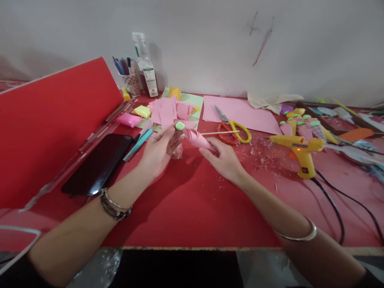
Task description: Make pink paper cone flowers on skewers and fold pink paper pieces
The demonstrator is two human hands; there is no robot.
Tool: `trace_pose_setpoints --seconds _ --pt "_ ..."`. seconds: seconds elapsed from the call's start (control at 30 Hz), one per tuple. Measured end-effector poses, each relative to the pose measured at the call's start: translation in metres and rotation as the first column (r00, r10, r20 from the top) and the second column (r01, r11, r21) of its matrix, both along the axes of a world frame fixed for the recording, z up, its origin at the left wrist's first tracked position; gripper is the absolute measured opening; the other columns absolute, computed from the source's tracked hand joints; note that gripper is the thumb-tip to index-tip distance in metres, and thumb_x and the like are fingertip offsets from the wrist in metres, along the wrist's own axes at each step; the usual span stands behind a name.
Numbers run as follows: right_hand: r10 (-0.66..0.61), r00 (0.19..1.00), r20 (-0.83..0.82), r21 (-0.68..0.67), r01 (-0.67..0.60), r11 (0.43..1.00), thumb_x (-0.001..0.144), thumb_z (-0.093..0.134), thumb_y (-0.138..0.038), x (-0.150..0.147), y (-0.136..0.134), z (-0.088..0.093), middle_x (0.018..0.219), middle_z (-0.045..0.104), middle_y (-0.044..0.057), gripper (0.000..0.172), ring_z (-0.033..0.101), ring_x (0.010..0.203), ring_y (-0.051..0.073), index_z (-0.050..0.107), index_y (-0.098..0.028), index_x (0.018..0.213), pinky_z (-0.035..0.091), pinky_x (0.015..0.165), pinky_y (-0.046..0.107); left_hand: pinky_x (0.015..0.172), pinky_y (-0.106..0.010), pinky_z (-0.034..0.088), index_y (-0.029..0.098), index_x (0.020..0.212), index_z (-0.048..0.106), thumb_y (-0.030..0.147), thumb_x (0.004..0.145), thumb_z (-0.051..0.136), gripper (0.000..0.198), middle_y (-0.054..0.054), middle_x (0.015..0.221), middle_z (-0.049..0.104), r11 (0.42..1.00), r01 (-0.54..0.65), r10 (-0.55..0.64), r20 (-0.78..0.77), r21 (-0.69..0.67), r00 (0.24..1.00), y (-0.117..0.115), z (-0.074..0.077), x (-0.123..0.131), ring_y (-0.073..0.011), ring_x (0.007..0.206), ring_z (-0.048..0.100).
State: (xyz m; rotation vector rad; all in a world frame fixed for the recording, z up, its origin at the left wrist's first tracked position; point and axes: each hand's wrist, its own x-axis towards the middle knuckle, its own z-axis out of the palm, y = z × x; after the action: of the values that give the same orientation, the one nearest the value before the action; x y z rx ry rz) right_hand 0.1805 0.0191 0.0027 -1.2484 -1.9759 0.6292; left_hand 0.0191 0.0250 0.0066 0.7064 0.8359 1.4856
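Observation:
In the head view my left hand [160,150] pinches a small round pale-green piece [180,126], which looks like soft clay, at its fingertips. My right hand [223,158] is wrapped around a rolled pink paper cone [196,138]. The cone's wide, layered end points left toward the green piece, with a small gap between them. Behind the cone, a thin wooden stick [220,133] lies across scissors [238,132] with red and yellow handles. Pink paper strips [165,110] lie beyond my left hand.
A yellow glue gun [301,150] with a lit orange light and black cord stands at right. Behind it are several small paper cones [303,126] with green tops. A phone [100,164] and a red board [60,128] are at left. A bottle [147,70] stands at the wall.

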Motion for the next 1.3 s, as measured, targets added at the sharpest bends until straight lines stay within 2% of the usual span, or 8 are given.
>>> trace_pose_setpoints --seconds 0.13,0.4,0.63,1.03,1.3 --pt "-0.038 0.997 0.07 -0.008 0.039 0.999 0.076 0.046 -0.037 0.0 0.0 0.002 0.06 0.05 -0.001 0.023 0.041 0.054 0.01 0.054 -0.016 0.074 0.03 0.049 0.022 0.072 -0.02 0.049 0.019 0.071 0.064 0.015 0.074 0.053 0.012 0.0 0.083 0.066 0.998 0.017 -0.014 -0.038 0.056 0.999 -0.001 0.001 0.0 -0.0099 0.082 0.06" --pt "-0.015 0.997 0.077 -0.003 0.015 1.0 0.077 0.043 -0.038 0.0 0.0 0.001 0.053 0.036 -0.004 0.025 0.033 0.05 0.008 0.047 -0.017 0.064 0.023 0.047 0.021 0.07 -0.023 0.05 0.021 0.08 0.065 0.019 0.073 0.055 0.013 -0.001 0.086 0.066 0.994 0.027 -0.014 -0.13 0.104 0.991 -0.003 0.002 0.001 -0.0123 0.085 0.06" --pt "-0.004 0.997 0.074 -0.02 0.005 1.0 0.079 0.04 -0.039 0.001 0.0 0.001 0.054 0.035 -0.004 0.027 0.032 0.049 0.008 0.048 -0.016 0.065 0.024 0.046 0.021 0.081 -0.026 0.047 0.024 0.085 0.065 0.021 0.07 0.057 0.017 -0.001 0.096 0.065 0.98 0.005 0.034 -0.193 0.201 0.981 -0.002 -0.003 0.0 -0.0138 0.095 0.057" --pt "0.013 0.998 0.06 -0.025 -0.012 1.0 0.081 0.037 -0.041 0.001 0.0 0.0 0.052 0.033 -0.004 0.032 0.032 0.048 0.007 0.04 -0.018 0.059 0.022 0.045 0.021 0.08 -0.024 0.048 0.023 0.09 0.065 0.021 0.07 0.059 0.021 -0.001 0.102 0.064 0.973 -0.012 0.08 -0.285 0.231 0.955 -0.003 -0.004 0.0 -0.0136 0.095 0.057" --pt "0.017 0.998 0.065 -0.041 -0.014 0.999 0.081 0.036 -0.041 0.001 0.0 0.0 0.051 0.03 -0.005 0.033 0.03 0.046 0.006 0.032 -0.019 0.057 0.019 0.044 0.022 0.079 -0.02 0.046 0.023 0.091 0.065 0.013 0.073 0.053 0.024 0.0 0.106 0.061 0.963 -0.036 0.162 -0.465 0.269 0.87 -0.009 0.005 -0.001 -0.0119 0.088 0.058"
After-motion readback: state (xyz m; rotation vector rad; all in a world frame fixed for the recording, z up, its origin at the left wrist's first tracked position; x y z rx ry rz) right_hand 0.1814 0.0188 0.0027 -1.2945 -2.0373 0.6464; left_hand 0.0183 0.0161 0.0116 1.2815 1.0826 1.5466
